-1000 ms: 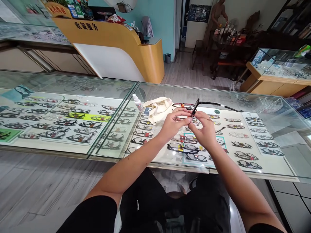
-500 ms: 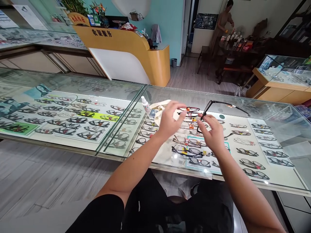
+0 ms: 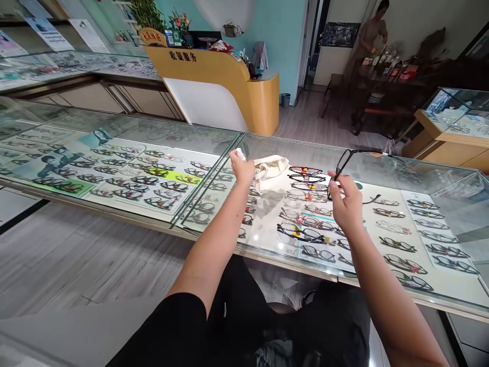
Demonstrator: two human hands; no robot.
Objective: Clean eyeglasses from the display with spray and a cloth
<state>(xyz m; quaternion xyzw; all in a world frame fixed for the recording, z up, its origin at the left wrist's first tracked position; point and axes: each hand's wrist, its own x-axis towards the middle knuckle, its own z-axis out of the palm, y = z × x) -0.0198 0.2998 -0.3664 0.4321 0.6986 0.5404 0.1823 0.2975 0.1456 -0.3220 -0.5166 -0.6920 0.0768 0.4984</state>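
Observation:
My left hand is closed around a small white bottle, whose cap shows above the fingers over the glass counter. A crumpled cream cloth lies just to the right of that hand. In my right hand a pair of black-framed glasses is gripped by the front, its temples opened out and pointing away to the right. Below and between the hands, several eyeglasses are set out in a column on the counter.
The glass display case holds many rows of glasses. A second case section joins it on the left. Beyond stand a yellow service desk, a small bin and a person at a dark table.
My left hand has moved left from beside the cloth and taken hold of the white bottle. My right hand still holds the glasses, slightly further right in view. The view has shifted a little.

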